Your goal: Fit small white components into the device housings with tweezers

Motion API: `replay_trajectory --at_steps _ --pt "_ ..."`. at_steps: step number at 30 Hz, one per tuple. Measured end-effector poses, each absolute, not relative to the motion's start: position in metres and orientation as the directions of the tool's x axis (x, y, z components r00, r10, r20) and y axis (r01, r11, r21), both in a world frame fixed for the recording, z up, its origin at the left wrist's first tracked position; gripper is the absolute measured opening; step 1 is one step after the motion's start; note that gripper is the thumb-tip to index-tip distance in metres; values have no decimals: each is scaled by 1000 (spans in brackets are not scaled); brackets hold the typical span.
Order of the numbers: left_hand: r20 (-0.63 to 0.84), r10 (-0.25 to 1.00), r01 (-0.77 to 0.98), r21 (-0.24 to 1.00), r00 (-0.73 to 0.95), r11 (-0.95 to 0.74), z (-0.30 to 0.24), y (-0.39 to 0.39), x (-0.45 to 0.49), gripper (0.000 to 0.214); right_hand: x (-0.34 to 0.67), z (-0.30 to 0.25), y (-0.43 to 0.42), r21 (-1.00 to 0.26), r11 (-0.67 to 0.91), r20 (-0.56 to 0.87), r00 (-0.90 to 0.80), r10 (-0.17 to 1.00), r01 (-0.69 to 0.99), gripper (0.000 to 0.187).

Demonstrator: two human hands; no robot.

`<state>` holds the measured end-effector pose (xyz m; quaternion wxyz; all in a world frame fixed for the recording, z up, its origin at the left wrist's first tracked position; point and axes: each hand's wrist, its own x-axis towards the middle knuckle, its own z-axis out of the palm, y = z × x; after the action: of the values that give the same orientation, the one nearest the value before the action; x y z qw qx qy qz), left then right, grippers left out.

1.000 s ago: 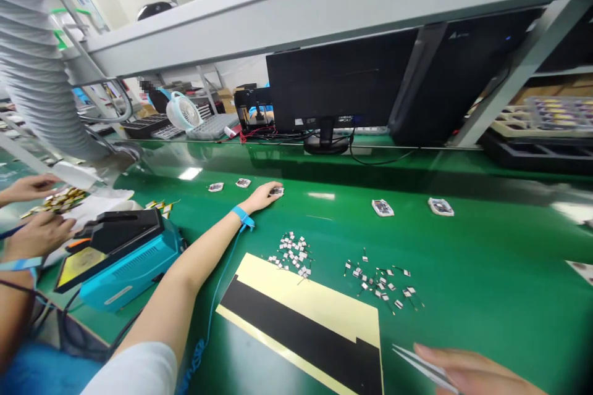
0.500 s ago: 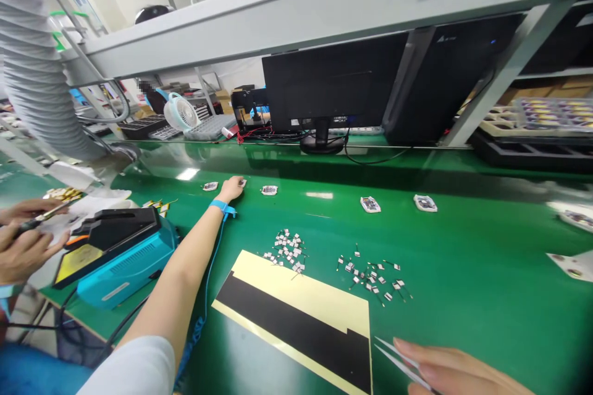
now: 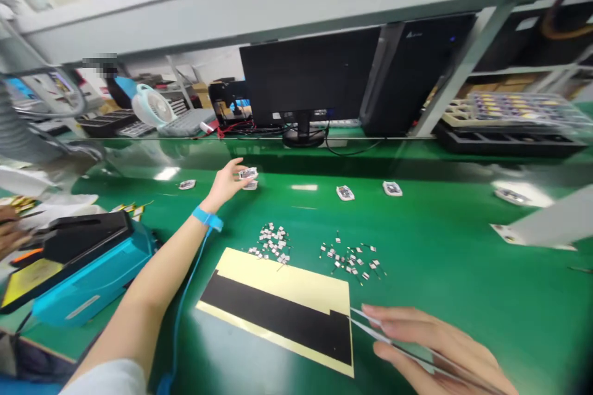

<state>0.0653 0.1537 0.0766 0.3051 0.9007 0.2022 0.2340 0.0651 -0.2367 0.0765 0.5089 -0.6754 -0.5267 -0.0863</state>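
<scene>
My left hand (image 3: 226, 184), with a blue strap on its wrist, pinches a small white-rimmed circuit board (image 3: 249, 173) just above the green bench. A second white-rimmed board (image 3: 251, 186) lies right below it, partly covered; whether the two touch I cannot tell. At the lower right, my right hand (image 3: 428, 345) grips silver tweezers (image 3: 370, 329), their tips apart beside a yellow sheet (image 3: 287, 276) with a black strip (image 3: 278, 311). Beyond the sheet are two scattered groups of small white parts with dark leads, a left group (image 3: 274, 241) and a right group (image 3: 354, 259).
More white-rimmed boards lie along the bench, one at left (image 3: 187, 184), two at right (image 3: 345, 192). A blue machine (image 3: 92, 284) and another person's hand (image 3: 12, 236) are at left. A monitor (image 3: 310, 77) stands behind, under a shelf (image 3: 208, 18). A metal bracket (image 3: 546, 222) stands at right.
My left hand has lifted a board from the bench and carried it right, over the neighbouring board. The view has swung right. My right hand still has the tweezers, closer to the sheet's edge.
</scene>
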Motion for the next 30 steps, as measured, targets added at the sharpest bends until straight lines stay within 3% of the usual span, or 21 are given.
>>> replay_trajectory --at_steps 2,5,10,17,25,30 --pt "321 389 73 684 864 -726 90 105 59 56 66 76 -240 -670 102 623 483 616 735 21" --pt "393 68 -252 704 917 -664 103 32 39 54 65 75 -243 -740 151 603 548 579 655 27" --pt "365 -237 -432 690 901 -581 108 -35 14 60 62 84 -246 -719 206 670 581 463 664 28" --pt "390 -360 -531 614 847 -583 114 -54 18 55 64 95 -246 -708 282 695 570 438 647 23" --pt "417 -405 -580 537 814 -613 113 -58 18 49 64 91 -252 -724 207 655 560 508 658 27" --pt "427 -448 -617 478 785 -625 112 -60 19 35 64 91 -254 -613 172 709 440 551 771 18"
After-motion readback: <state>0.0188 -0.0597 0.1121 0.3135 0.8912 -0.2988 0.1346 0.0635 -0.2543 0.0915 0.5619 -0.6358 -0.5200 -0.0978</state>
